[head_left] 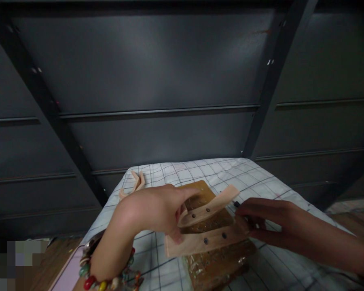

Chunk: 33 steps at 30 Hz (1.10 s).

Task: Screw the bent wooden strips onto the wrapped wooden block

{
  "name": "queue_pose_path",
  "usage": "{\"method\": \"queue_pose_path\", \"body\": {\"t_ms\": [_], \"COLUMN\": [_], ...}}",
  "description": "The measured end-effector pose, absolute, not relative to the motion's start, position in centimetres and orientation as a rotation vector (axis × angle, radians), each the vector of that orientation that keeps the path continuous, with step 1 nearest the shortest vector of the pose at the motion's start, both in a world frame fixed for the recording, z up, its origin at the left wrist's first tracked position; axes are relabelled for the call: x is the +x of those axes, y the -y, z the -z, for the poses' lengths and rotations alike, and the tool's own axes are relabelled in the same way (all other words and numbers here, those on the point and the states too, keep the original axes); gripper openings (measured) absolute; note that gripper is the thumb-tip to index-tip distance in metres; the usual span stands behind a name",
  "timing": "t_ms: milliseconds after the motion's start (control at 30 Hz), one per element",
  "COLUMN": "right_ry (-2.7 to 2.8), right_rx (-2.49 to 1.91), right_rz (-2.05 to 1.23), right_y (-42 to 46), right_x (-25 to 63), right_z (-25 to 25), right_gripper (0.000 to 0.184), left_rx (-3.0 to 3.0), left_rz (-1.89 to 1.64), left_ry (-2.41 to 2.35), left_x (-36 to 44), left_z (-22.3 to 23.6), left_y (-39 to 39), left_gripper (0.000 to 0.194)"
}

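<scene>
Strips (pixel 192 246), pale, dark-dotted, over glossy plastic (pixel 214 270)

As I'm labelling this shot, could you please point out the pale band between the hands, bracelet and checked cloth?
Pale band (pixel 214 238): head view, lower strip's middle.
Bracelet (pixel 90 282): head view, a red bead.
Checked cloth (pixel 221 171): head view, far part.

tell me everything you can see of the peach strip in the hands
The peach strip looks like thin leather or fabric with dark round spots, perhaps holes or studs. Two bands show, the upper slanting up to a free end; whether they join is unclear. The left hand grips its left side, the right hand touches its right, above a brown plastic-covered slab.
</scene>
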State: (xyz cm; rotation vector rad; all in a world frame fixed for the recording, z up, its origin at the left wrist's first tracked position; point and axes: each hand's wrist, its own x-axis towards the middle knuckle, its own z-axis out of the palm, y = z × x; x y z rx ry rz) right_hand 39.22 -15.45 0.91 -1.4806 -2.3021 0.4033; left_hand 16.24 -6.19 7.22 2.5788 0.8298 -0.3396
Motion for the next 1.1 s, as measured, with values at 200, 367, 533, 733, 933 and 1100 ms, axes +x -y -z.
{"method": "queue_pose_path", "body": {"t_ms": [200,367,533,733,933,1100], "right_ry": [2.153,2.084,2.108,2.152,2.163,2.144], "right_rx": [-1.466,-1.444,-1.356,-1.316,-1.322,-1.354], "right_rz": [-0.336,-0.321,-0.188,-0.059,0.004,0.016], "right_y": [15.7,15.6,15.5,15.3,15.2,15.2], "right_x": [40.0,40.5,40.3,40.2,39.9,39.6], "right_z": [1.9,4.0,4.6,4.9,5.3,5.2], "right_gripper": [0.028,0.026,0.028,0.032,0.030,0.028], "left_rx": [2.595,2.678,2.746,2.675,2.660,2.672], "left_rz": [0.258,0.272,0.426,0.522,0.347,0.142], "left_ry": [-0.913,-1.098,-1.352,-1.414,-1.499,-1.515], "left_x": [15.5,15.8,19.3,21.3,19.7,19.3], "left_z": [-7.1,-6.6,-6.2,-4.4,-1.4,-0.3], "left_y": [6.3,8.8,12.5,14.0,14.1,14.3], "left_gripper": [0.077,0.067,0.080,0.091,0.063,0.046]}}
